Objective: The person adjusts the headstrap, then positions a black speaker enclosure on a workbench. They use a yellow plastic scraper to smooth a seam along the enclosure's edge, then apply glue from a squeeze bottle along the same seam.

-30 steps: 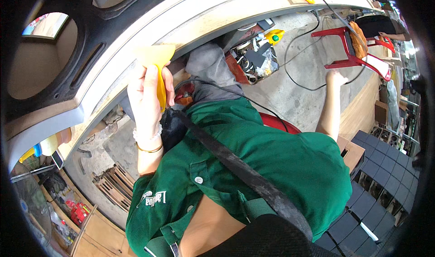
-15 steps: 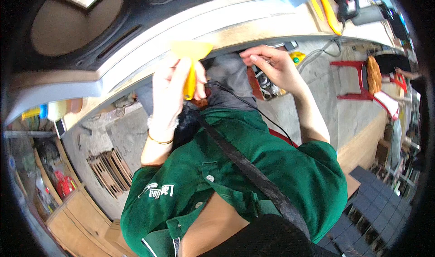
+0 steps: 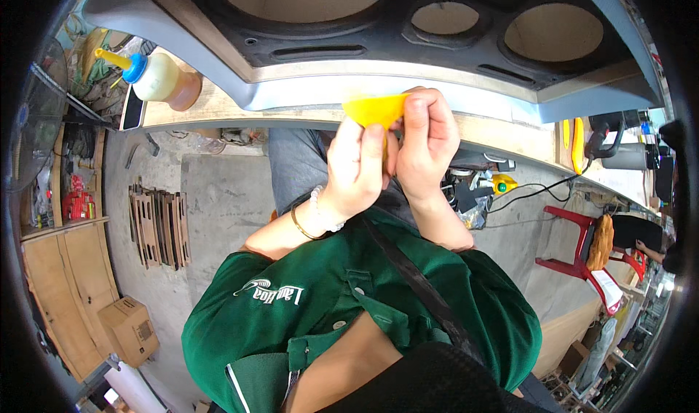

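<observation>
A yellow scraper (image 3: 373, 111) with a wide flat blade is held up in front of me, over the bench's near edge. My left hand (image 3: 354, 164) is closed around its handle, which is mostly hidden by the fingers. My right hand (image 3: 427, 145) is closed too, thumb and bent fingers pinching the blade's right corner. Just beyond both hands is a large cabinet with a black front panel (image 3: 320, 38) cut with round holes and slots. A pale blue-grey strip (image 3: 306, 96) runs along its near side.
On the wooden bench (image 3: 488, 134), a squeeze bottle (image 3: 166, 80) with a blue cap and yellow nozzle stands left. At right lie a yellow-handled tool (image 3: 577, 145) and a corded power tool (image 3: 610, 138). A red stool (image 3: 575, 245), slatted wood pieces (image 3: 159, 227) and a cardboard box (image 3: 129, 331) are on the floor.
My right hand has come in from the right and now grips the blade's corner. The scraper has turned in my left hand. My view has shifted, showing more of the black panel.
</observation>
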`<state>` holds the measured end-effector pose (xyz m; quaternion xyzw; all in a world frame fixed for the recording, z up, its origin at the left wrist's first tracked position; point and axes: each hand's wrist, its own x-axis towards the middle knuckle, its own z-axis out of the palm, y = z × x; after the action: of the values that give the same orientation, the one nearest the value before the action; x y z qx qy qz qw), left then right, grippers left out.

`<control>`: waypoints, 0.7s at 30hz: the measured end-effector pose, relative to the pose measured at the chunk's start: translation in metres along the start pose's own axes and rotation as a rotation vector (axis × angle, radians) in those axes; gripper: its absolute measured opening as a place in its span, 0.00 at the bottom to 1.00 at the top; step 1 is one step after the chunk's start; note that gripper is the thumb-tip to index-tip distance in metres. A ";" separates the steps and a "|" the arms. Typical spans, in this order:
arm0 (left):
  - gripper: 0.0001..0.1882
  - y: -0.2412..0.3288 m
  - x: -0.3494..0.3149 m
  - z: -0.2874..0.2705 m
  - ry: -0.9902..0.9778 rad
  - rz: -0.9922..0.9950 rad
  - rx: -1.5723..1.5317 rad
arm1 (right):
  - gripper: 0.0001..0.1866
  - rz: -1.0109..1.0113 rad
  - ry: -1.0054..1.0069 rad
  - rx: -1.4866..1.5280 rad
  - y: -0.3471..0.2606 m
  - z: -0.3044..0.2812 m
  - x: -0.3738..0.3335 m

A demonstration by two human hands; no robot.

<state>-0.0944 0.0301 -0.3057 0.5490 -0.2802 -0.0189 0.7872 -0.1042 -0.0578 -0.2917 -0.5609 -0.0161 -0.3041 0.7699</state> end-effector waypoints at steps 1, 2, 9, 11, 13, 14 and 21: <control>0.13 -0.001 -0.001 0.000 0.001 0.034 0.054 | 0.13 -0.002 0.008 -0.016 0.001 0.001 0.002; 0.13 -0.002 -0.001 0.000 -0.019 0.050 0.068 | 0.14 0.000 0.015 -0.020 0.002 0.000 0.006; 0.13 0.009 0.002 -0.012 -0.048 -0.117 -0.103 | 0.16 -0.006 -0.120 0.013 -0.004 -0.011 0.014; 0.13 0.013 0.003 -0.015 -0.030 -0.156 -0.154 | 0.17 0.017 -0.119 -0.001 -0.009 -0.012 0.012; 0.13 0.014 0.006 -0.017 -0.042 -0.153 -0.156 | 0.15 0.033 -0.180 0.003 -0.012 -0.013 0.009; 0.13 0.015 0.006 -0.018 -0.044 -0.153 -0.157 | 0.15 0.024 -0.171 -0.033 -0.013 -0.013 0.008; 0.12 0.013 0.008 -0.013 0.017 -0.207 -0.207 | 0.08 0.043 0.018 -0.179 -0.015 -0.023 0.008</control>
<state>-0.0852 0.0435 -0.2937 0.4912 -0.2117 -0.1242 0.8358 -0.1125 -0.0839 -0.2841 -0.6250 0.0301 -0.2925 0.7231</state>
